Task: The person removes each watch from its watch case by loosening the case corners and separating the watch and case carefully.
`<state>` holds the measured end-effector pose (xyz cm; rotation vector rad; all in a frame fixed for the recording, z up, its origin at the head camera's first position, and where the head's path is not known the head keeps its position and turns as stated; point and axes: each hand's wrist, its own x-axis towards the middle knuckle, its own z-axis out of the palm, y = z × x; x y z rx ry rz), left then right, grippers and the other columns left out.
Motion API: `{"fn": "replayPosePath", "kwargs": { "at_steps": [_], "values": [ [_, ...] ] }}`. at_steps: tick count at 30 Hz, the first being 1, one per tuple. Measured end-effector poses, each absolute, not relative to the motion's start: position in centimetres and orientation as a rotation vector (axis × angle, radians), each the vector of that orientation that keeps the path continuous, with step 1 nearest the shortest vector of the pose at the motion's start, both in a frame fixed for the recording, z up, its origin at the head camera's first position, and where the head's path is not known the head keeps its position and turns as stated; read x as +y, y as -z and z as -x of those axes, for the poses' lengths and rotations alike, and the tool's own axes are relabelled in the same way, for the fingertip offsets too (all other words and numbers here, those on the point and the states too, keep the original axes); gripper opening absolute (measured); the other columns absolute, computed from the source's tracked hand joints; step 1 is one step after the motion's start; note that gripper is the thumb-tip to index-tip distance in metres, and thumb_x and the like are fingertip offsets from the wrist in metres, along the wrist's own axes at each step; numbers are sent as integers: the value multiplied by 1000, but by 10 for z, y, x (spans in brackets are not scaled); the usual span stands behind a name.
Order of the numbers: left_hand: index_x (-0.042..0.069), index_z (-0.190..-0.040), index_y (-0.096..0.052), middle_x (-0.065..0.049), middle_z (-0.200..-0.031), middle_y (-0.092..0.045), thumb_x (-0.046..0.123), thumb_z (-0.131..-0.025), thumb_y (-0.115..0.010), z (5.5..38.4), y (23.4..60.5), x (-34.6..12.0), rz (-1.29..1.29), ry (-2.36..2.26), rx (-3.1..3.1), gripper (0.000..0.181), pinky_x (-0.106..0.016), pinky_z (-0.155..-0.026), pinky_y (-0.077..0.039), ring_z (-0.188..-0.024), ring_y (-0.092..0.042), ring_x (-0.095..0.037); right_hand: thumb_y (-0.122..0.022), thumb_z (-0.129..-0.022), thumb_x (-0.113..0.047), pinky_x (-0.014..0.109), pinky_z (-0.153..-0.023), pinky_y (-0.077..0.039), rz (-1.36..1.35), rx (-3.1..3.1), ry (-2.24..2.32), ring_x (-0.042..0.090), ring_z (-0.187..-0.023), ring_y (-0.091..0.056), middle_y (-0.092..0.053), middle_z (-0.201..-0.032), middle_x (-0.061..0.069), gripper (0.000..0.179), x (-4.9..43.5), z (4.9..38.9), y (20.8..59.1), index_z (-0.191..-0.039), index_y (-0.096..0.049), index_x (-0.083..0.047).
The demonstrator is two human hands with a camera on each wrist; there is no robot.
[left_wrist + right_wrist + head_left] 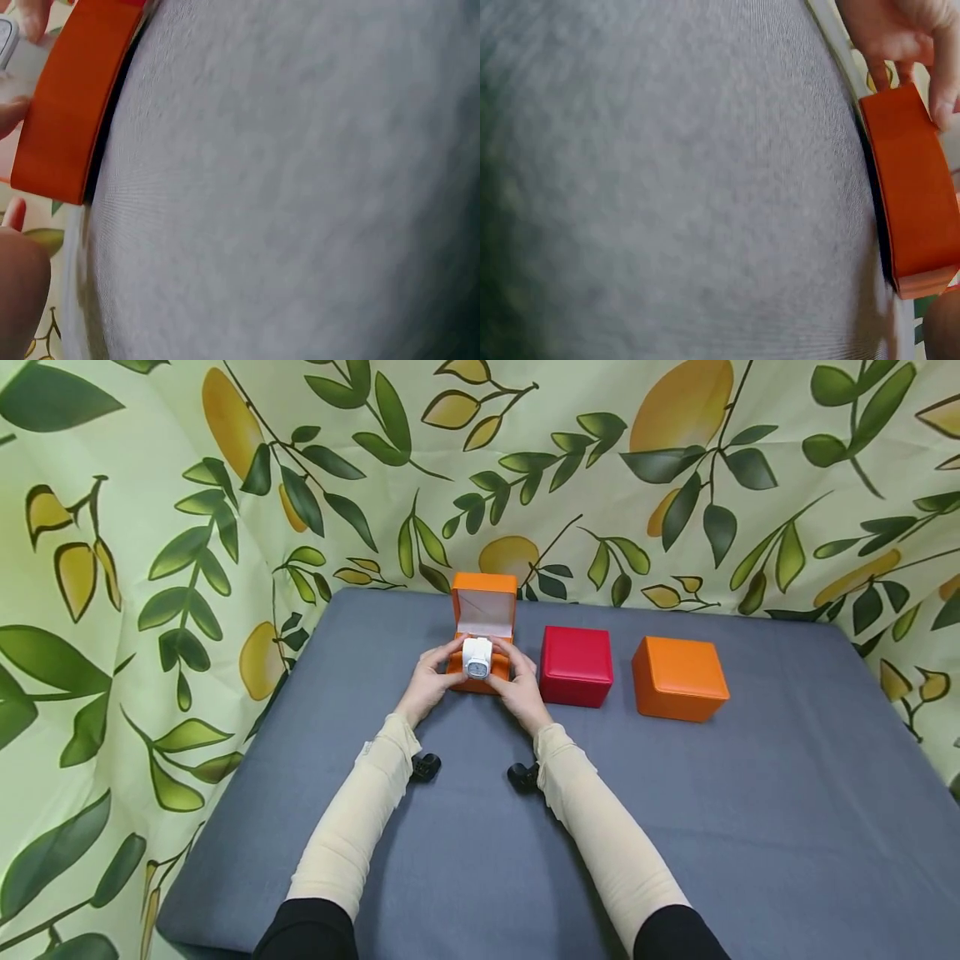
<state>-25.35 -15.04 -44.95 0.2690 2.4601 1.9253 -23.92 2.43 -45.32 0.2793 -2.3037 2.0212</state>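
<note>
A white wristwatch [477, 658] with a pale strap looped into a ring is at the mouth of an open orange watch box [484, 586], its lid standing up at the back. My left hand [431, 683] pinches the watch from its left side, thumb low and fingers higher. From the other side my right hand [521, 683] pinches it too. The left wrist view catches only the edge of the watch case [7, 39] above the orange box's front wall [71, 101]. In the right wrist view the box front [915, 180] hides most of the watch.
Just right of the open box stands a closed red box [576, 665]. Farther right is a closed orange box [679, 678]. All sit on a grey-blue cloth-covered table [675, 827], with a leaf-patterned curtain [420, 460] behind and at the left.
</note>
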Motion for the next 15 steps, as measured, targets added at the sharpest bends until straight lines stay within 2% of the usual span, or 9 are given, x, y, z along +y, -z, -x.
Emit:
{"fn": "replayPosePath", "kwargs": {
  "at_steps": [5,10,15],
  "values": [
    [17,-134,-51,-10,-137,-50,1,-79,-70,247,438,-146,-278,-2004,2445,60,-42,-113,-23,-130,-31,-23,-67,-82,-2,44,-110,-26,-290,-2239,-1957,24,-129,-25,-53,-132,11,54,22,236,449,-131,-52,-17],
    [11,-134,-50,-13,-140,-47,0,-81,-67,233,415,-139,-320,-2045,2425,56,-43,-115,-22,-135,-31,-25,-62,-85,2,47,-112,-26,-344,-2113,-2042,28,-130,-36,-47,-136,15,51,22,231,441,-133,-50,-10],
    [8,-135,-47,-14,-138,-47,-5,-83,-63,231,413,-136,-412,-2171,2312,56,-41,-113,-29,-131,-42,-27,-54,-86,9,49,-112,-28,-397,-2003,-2172,36,-129,-41,-43,-133,19,53,23,213,416,-136,-44,-1]
  ]
}}
